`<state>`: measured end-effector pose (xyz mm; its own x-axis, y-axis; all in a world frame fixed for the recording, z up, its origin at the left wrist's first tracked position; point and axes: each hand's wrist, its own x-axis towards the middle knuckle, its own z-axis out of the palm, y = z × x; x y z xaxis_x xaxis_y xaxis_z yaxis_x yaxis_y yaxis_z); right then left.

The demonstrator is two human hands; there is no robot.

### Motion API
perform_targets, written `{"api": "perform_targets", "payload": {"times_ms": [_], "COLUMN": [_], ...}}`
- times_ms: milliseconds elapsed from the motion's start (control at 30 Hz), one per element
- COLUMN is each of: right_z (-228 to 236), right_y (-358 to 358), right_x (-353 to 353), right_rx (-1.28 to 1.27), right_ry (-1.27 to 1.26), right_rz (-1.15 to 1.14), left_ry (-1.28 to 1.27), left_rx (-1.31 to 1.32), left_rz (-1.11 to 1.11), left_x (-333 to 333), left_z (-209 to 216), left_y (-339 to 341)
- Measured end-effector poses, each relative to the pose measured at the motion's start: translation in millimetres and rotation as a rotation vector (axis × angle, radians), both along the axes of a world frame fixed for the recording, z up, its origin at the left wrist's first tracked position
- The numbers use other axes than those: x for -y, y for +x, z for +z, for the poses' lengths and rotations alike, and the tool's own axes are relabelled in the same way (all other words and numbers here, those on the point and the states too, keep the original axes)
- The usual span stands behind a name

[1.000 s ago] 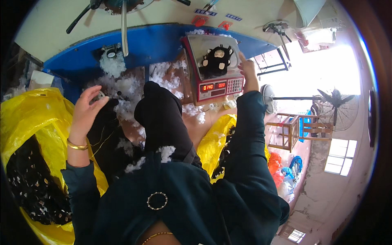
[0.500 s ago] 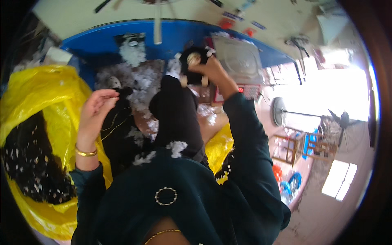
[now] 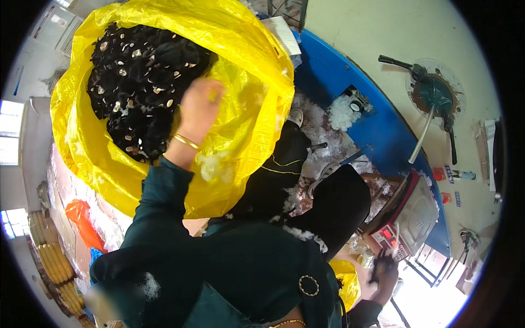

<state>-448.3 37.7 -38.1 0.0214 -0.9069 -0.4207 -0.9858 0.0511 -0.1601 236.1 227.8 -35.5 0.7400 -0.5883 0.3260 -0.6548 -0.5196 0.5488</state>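
The left hand (image 3: 199, 106) reaches into the yellow bag (image 3: 251, 82), its fingers spread loosely over the heap of black toy pieces (image 3: 136, 82) inside; whether they pinch one cannot be told. The right hand (image 3: 385, 273) sits low beside the scale (image 3: 413, 218), its grip blurred. A blind grab may drag out several tangled pieces, or pull the thin bag over.

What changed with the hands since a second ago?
The left hand left the lap and reached into the yellow plastic bag of black toy pieces. The right hand carried a black toy off the digital scale, now bare, down low. White stuffing stays on the lap.
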Motion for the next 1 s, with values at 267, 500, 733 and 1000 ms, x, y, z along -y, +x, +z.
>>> {"api": "perform_targets", "payload": {"times_ms": [267,500,733,1000], "right_z": [-21,7,39,11], "right_y": [-90,133,300,390], "right_x": [6,35,21,-4], "right_rx": [0.157,0.608,0.982,1.5], "right_ry": [0.1,0.116,0.303,0.881], "right_rz": [0.133,0.199,0.596,0.033], "left_ry": [0.603,-0.462,-0.981,-0.542], "left_rx": [0.312,-0.204,-1.143,-0.77], "left_rz": [0.599,0.155,-0.163,-0.932], "left_x": [-79,-57,-19,69], "left_z": [-16,1,29,44], "left_y": [134,94,16,-141]}}
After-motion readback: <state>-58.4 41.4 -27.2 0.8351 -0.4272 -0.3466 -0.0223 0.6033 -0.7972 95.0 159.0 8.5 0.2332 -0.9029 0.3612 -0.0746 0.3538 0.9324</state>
